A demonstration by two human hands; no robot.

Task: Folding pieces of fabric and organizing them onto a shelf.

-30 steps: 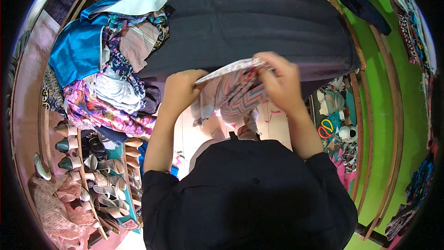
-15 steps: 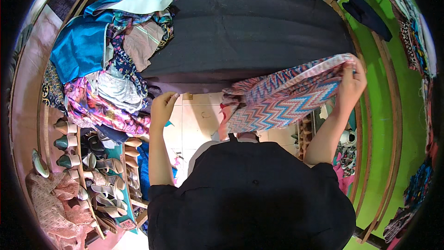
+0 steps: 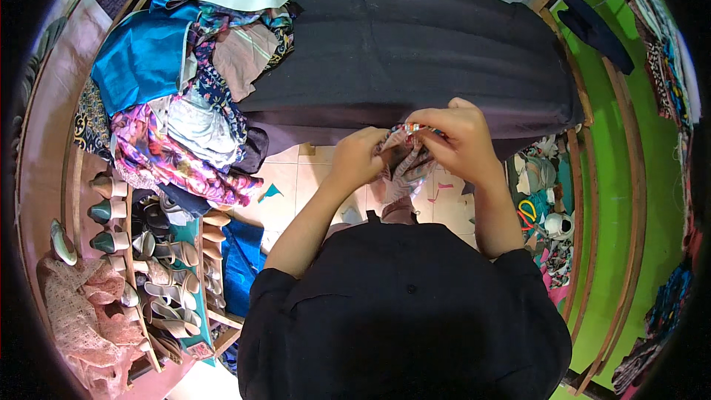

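Note:
Between my two hands hangs a patterned cloth (image 3: 406, 170) with multicoloured stripes and zigzags, bunched up close in front of my body. My left hand (image 3: 361, 154) pinches its upper edge on the left side. On the right, the fingers of my right hand (image 3: 455, 137) are closed on the same edge. Most of the cloth drops below the hands and is partly hidden by them. Just beyond my hands lies the front edge of a black-covered table (image 3: 422, 44).
A heap of clothes (image 3: 178, 126) covers the table's left end. Shoes (image 3: 167, 289) fill a rack at left, beside a pink lace cloth (image 3: 85, 318). Fabric scraps (image 3: 548, 207) lie low at right. A dark cap-like item (image 3: 596, 30) hangs on the wooden frame before a green wall (image 3: 670, 200).
The cloth came down from the right, where my right hand held it spread out, to the middle. My left hand, formerly apart from it, now grips its edge too.

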